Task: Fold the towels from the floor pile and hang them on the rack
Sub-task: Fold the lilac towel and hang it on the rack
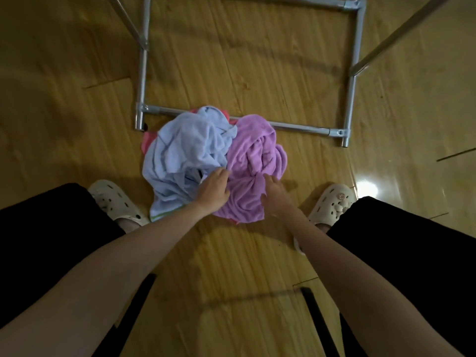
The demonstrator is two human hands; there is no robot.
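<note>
1. Lying crumpled on the wooden floor (257, 60), the pile: a purple towel (253, 161) on the right, a pale blue towel (183, 153) on the left, a pink one (148, 141) showing beneath at the edges.
2. Left hand (212, 190) at the seam between blue and purple, fingers curled into the cloth; which towel it grips, cannot tell.
3. Right hand (277, 193) pinching a bunched fold of the purple towel.
4. Rack (306, 127): its metal base bar touches the pile's far edge.
5. Cream clogs (117, 202) flank the pile; black trousers (412, 248) at both sides.
</note>
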